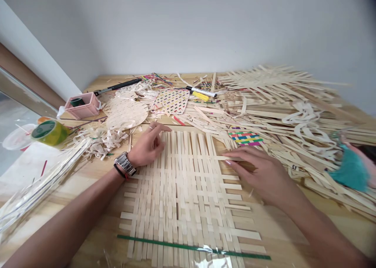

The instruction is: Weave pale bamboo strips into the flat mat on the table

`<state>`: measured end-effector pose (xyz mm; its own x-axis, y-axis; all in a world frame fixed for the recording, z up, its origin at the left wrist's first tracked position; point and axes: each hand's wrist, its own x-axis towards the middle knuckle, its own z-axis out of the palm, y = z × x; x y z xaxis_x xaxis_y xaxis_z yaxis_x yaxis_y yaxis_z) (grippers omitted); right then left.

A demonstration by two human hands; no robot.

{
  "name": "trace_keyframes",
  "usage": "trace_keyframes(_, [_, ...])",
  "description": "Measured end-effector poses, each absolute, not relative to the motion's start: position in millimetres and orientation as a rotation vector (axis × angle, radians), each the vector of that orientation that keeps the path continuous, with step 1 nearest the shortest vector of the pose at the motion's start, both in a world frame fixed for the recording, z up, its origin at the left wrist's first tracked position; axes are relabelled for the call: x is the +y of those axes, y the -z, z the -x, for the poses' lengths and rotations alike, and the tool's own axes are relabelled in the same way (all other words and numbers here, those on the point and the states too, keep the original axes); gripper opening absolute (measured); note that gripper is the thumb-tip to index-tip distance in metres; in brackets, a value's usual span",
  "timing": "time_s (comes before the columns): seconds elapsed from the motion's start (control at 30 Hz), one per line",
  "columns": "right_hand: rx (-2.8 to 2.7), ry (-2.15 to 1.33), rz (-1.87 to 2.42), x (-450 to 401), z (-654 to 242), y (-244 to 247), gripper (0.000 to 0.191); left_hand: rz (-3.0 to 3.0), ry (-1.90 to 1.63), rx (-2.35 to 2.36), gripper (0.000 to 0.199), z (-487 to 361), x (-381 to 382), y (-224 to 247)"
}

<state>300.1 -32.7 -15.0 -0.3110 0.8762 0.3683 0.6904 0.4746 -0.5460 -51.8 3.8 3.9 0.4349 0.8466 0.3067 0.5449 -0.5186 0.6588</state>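
Note:
A mat of pale flat strips [188, 189], woven over and under, lies on the wooden table in front of me. My right hand [258, 168] pinches the right end of a thin crosswise strip [202, 157] between thumb and fingers, near the mat's upper part. This strip runs left among the upright strips. My left hand [149, 144], with a metal watch on its wrist, rests at the mat's upper left corner; its index finger reaches over the strip ends and the other fingers are curled. Whether it grips a strip is hidden. A green strip [164, 243] crosses the mat's near end.
Loose strips [264, 119] are heaped at the back and right. At left are a yellow-green tape roll [49, 132], a pink basket [85, 108] and a strip bundle [49, 182]. Markers [202, 92], a colourful woven piece [245, 137] and a teal tassel [351, 170] lie about.

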Motion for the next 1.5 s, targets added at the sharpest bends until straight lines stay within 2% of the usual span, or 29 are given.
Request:
trace_keyframes(0.2, [-2.1, -0.381, 1.288, -32.8, -298.6, 12.3, 0.021, -2.225, -0.865, 1.156, 0.041, 51.1, 3.4, -3.7])
trace_keyframes(0.93, [-2.111, -0.367, 1.274, -33.8, -298.5, 10.8, 0.02, -2.408, -0.942, 1.169, 0.026, 46.8, 0.3, -9.3])
trace_keyframes(1.37, [-2.112, -0.352, 1.271, -34.0, -300.1, 13.6, 0.016, -2.355, -0.908, 1.079, 0.03, 51.6, 6.0, -3.6])
trace_keyframes(1.5, [-2.127, -0.366, 1.28, -33.8, -301.1, 14.1, 0.018, -2.346, -0.891, 1.025, 0.038, 52.9, 6.7, -3.8])
